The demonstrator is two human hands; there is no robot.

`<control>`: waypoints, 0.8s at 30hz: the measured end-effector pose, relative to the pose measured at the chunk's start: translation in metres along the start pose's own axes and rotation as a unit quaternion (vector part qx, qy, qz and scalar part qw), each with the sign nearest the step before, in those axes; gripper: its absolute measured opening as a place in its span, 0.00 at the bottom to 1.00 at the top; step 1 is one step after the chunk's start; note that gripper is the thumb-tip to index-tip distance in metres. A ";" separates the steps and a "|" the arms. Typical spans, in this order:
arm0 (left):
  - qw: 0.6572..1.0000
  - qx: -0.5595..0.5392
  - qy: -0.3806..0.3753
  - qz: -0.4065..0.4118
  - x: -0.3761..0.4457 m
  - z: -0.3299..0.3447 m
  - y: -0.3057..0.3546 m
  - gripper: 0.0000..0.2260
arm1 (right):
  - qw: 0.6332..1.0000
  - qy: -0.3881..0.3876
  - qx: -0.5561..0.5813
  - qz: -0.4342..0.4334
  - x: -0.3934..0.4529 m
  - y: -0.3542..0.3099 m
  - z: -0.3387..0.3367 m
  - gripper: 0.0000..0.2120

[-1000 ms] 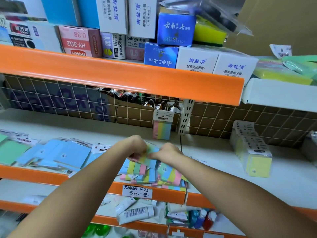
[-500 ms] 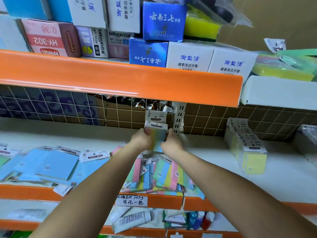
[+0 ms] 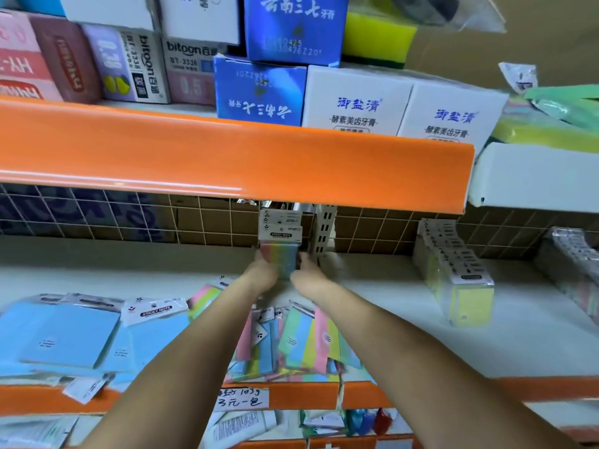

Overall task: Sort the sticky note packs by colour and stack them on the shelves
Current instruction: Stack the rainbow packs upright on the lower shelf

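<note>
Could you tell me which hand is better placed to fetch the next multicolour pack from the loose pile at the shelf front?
Probably the right hand. Both hands hold the upright multicolour pack at the back of the shelf, but the right forearm passes directly over the loose multicolour pile; the left hand sits nearer the blue packs.

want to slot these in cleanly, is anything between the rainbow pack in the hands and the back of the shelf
Nothing visible blocks it. Both hands, left hand and right hand, hold the rainbow pack upright at the back against another standing pack.
</note>
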State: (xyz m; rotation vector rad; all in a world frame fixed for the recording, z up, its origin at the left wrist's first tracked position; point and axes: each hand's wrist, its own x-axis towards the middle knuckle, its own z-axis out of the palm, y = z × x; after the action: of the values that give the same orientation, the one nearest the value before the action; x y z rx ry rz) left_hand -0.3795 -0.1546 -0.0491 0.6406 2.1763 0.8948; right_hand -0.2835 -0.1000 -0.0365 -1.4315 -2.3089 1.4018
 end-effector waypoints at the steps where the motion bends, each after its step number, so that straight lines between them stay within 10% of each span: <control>1: 1.000 -0.005 -0.003 0.004 0.004 0.000 -0.002 0.23 | 1.000 -0.001 0.000 -0.003 0.002 0.000 0.001 0.25; 24: 1.000 0.001 0.005 0.024 -0.007 -0.010 -0.008 0.12 | 1.000 -0.023 -0.007 -0.006 -0.001 0.000 -0.013 0.25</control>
State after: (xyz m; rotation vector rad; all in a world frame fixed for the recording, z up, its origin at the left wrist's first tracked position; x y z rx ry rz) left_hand -0.3838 -0.1681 -0.0468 0.6935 2.1794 0.9243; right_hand -0.2763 -0.0925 -0.0289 -1.4008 -2.3562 1.4316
